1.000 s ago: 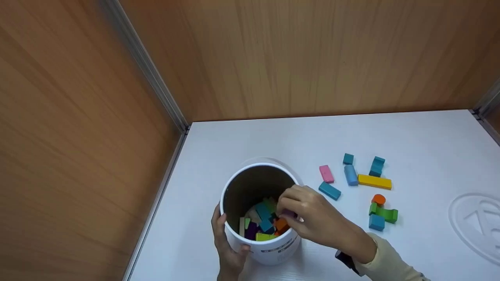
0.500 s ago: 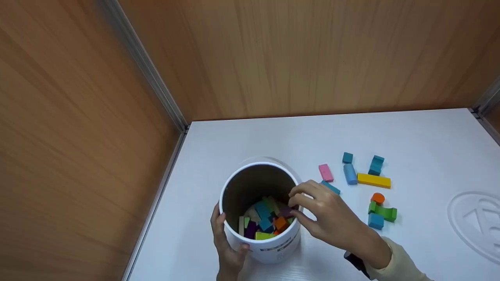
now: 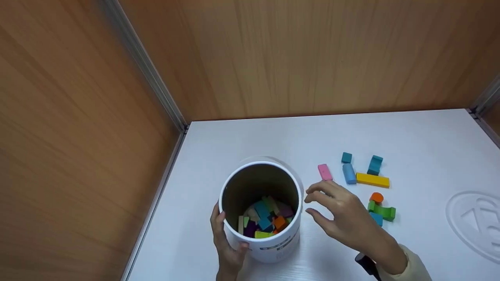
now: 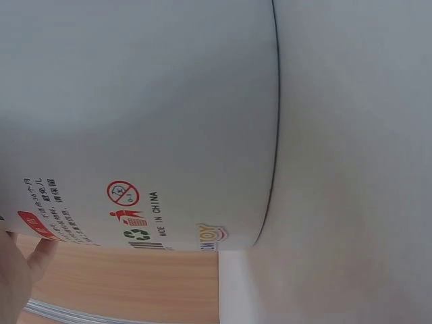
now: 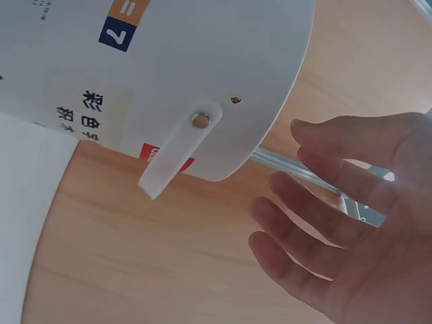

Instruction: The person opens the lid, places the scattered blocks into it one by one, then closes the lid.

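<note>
A white cylindrical bucket (image 3: 277,251) stands tilted toward the camera, with several coloured wooden blocks (image 3: 264,224) inside at its bottom. My left hand (image 3: 229,249) grips its left side, fingers along the wall and thumb on the front. In the left wrist view, printed labels show on the bucket's wall (image 4: 148,101). Just right of the rim is my right hand (image 3: 341,218), apart from the bucket, its fingers loosely bent and holding nothing. The right wrist view shows that hand (image 5: 344,209) beside the bucket's white handle strap (image 5: 177,152).
Loose blocks lie on the white table (image 3: 242,136) to the right: a pink one (image 3: 324,171), a yellow bar (image 3: 373,180), a blue cylinder (image 3: 349,174), a green arch (image 3: 384,212) and others. A clear round lid (image 3: 476,224) is at the far right. Wooden panels (image 3: 312,58) enclose the back and left.
My right hand has come out of the bucket and moved right, its fingers spreading. A purple block it touched stays inside. The left hand has kept its place on the bucket.
</note>
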`<control>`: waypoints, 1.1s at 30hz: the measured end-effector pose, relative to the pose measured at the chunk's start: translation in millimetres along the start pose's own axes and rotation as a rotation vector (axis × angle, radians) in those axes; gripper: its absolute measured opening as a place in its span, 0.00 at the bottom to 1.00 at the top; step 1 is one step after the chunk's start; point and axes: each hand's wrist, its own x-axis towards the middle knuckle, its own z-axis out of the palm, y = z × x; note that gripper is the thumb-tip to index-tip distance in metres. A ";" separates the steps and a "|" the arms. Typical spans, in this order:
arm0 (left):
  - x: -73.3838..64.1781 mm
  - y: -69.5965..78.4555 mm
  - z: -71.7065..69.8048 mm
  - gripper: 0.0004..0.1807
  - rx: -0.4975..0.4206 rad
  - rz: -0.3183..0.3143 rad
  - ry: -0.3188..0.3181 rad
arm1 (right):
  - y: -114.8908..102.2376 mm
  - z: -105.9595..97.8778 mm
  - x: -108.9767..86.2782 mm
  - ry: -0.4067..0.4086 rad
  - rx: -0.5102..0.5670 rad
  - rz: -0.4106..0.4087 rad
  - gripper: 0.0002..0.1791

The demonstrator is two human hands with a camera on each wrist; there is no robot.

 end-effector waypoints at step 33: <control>-0.6 -2.9 1.2 0.45 -0.017 0.008 0.002 | 29.0 -1.8 -24.7 -0.003 -0.101 0.142 0.20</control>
